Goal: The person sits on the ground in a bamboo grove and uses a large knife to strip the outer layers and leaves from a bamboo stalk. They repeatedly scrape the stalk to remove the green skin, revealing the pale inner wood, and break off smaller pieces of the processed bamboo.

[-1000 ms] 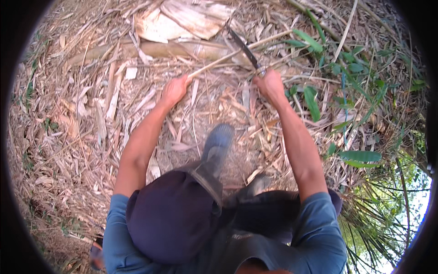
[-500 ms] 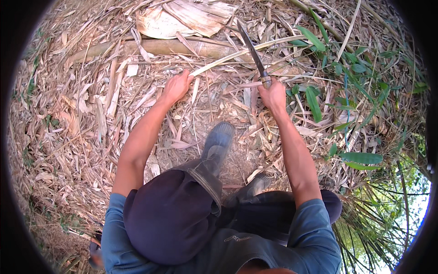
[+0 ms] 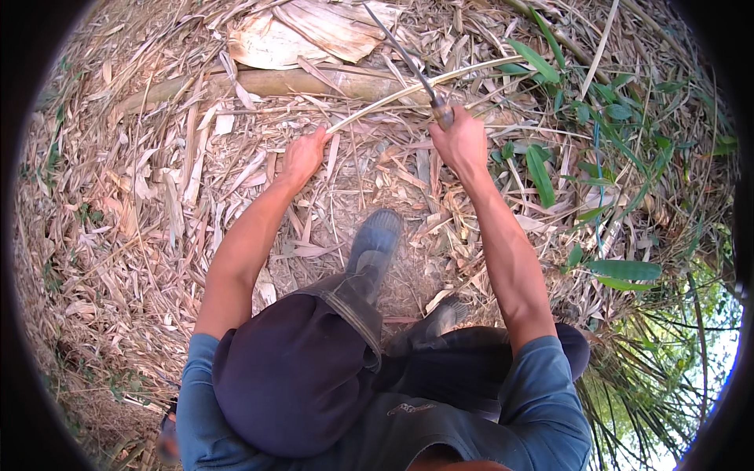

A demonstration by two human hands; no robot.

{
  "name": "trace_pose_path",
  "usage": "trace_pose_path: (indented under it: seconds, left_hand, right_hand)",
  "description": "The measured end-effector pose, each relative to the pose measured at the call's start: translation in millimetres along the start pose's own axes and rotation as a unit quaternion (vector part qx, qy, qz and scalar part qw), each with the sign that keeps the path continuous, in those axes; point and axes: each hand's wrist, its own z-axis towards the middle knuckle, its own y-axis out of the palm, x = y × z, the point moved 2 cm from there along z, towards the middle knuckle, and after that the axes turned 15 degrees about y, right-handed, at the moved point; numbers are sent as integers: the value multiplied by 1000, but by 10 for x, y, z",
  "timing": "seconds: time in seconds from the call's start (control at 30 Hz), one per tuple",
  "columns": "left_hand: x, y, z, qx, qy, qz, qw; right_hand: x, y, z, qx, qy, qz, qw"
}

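Head view looking straight down — nearest is a dark-trousered knee (image 3: 294, 373), then a grey rubber boot (image 3: 374, 243) planted on dry leaf litter (image 3: 141, 235). Out past it, the left hand (image 3: 302, 157) is closed around the near end of a thin pale bamboo strip (image 3: 424, 85) that runs up and right. The right hand (image 3: 462, 141) is fisted tight on the handle of a long knife (image 3: 408, 61) — blade angled up-left, crossing the strip. Beyond lie a thick bamboo culm (image 3: 267, 82) and broad dry sheaths (image 3: 314, 31).
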Motion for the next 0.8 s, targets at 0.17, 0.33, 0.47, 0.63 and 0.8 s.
trace_pose_path:
  seconds: [0.17, 0.33, 0.47, 0.63, 0.8]
  left_hand:
    - [10, 29, -39, -24, -18, 6, 1000]
    - [87, 133, -41, -46, -3, -5, 999]
    - [137, 151, 78, -28, -11, 1, 1000]
    - [107, 83, 65, -52, 1, -40, 998]
    - [119, 7, 105, -71, -16, -98, 992]
  right_hand:
    - [-859, -361, -319, 171, -279, 196, 924]
    - [424, 409, 124, 110, -63, 11, 992]
    - [713, 416, 376, 45, 73, -86, 993]
    - [810, 217, 415, -139, 155, 73, 975]
    - [514, 78, 104, 7, 24, 6, 1000]
